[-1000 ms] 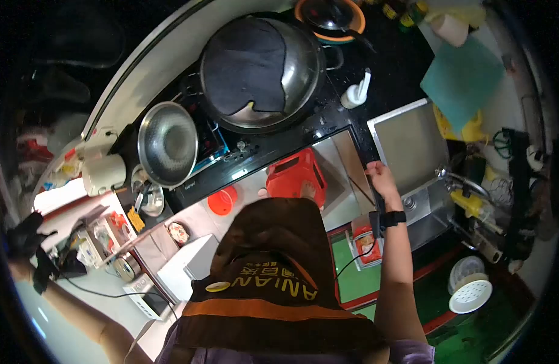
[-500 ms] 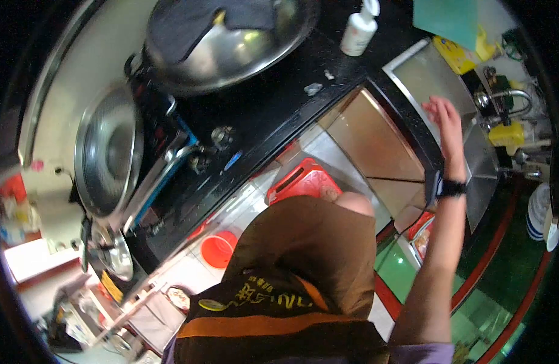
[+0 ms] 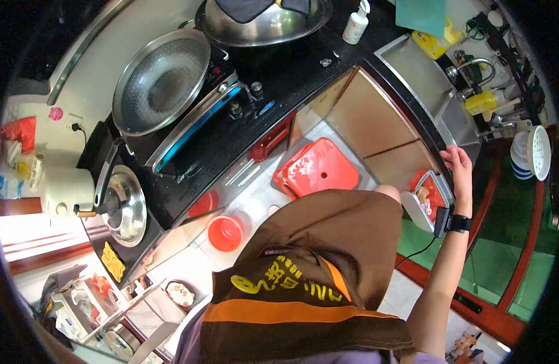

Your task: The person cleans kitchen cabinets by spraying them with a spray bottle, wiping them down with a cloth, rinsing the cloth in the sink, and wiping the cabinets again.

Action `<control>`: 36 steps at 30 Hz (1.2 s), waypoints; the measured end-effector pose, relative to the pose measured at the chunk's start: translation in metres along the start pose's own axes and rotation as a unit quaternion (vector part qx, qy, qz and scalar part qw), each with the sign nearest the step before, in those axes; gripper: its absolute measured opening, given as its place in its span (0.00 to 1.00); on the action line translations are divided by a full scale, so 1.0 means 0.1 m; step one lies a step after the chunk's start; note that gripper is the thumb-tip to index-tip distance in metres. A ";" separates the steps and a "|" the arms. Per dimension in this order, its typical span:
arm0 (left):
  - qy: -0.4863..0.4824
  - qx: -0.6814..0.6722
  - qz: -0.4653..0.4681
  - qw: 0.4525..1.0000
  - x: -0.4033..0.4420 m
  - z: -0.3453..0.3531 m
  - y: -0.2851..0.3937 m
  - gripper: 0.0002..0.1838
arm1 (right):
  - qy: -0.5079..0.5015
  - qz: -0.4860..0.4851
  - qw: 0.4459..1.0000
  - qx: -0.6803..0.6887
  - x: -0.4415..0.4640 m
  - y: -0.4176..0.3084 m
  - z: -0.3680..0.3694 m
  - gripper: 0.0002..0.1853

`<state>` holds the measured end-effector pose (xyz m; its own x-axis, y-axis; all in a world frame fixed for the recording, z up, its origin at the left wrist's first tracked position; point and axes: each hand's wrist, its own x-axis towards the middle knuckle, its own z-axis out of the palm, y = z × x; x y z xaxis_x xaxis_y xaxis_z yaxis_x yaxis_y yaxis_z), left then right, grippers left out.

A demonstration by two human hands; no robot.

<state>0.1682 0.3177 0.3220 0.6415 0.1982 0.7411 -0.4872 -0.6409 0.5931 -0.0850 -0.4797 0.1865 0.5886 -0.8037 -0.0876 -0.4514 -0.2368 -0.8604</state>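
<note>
My right hand (image 3: 459, 165) reaches out at the right, its fingers loosely stretched and holding nothing. A black band with a small box and a cable sits on the wrist. The hand is nearest to the front edge of the black counter by the steel sink (image 3: 407, 67); whether it touches the edge I cannot tell. Below it hangs a white bin (image 3: 419, 213) with a red liner and some waste inside. Out of the picture is my left hand. A brown apron (image 3: 328, 233) covers my front.
A wok (image 3: 164, 85) sits on the stove, and a large steel pot lid (image 3: 261, 27) lies behind. A white pump bottle (image 3: 356, 25) stands near the sink. On the floor are a red stool (image 3: 325, 167) and a red bucket (image 3: 225, 233). Glass doors (image 3: 482, 224) line the right.
The view has turned and shifted, bringing the stove, stool and bin more fully into sight. My right hand has gone from over the sink to the counter's front edge.
</note>
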 end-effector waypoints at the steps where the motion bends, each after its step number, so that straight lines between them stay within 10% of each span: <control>1: 0.000 -0.011 -0.003 1.000 -0.01 -0.02 -0.01 0.23 | 0.002 0.001 1.000 0.000 -0.09 -0.02 -0.03 0.16; 21: -0.024 -0.119 -0.196 0.973 -0.79 -0.54 0.06 0.29 | -0.320 0.147 0.932 -0.089 -0.37 1.88 2.18 0.09; 25: -0.034 -0.125 -0.295 0.947 -1.22 -0.66 0.24 0.30 | -0.460 0.026 0.835 -0.301 -0.14 3.36 3.07 0.13; 27: -0.040 -0.148 -0.358 0.921 -1.54 -0.69 0.32 0.31 | -0.501 -0.120 0.748 -0.419 -0.21 2.93 3.24 0.16; 36: -0.044 -0.061 -0.555 0.828 -3.18 -0.25 1.34 0.06 | -0.409 -0.054 0.853 -0.318 -0.14 3.77 4.26 0.31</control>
<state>-0.1160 0.1878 0.1736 0.7723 0.5568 -0.3059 0.3803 -0.0195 0.9247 0.0229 -0.3250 -0.3503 0.8037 -0.1690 -0.5706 -0.4843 -0.7428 -0.4622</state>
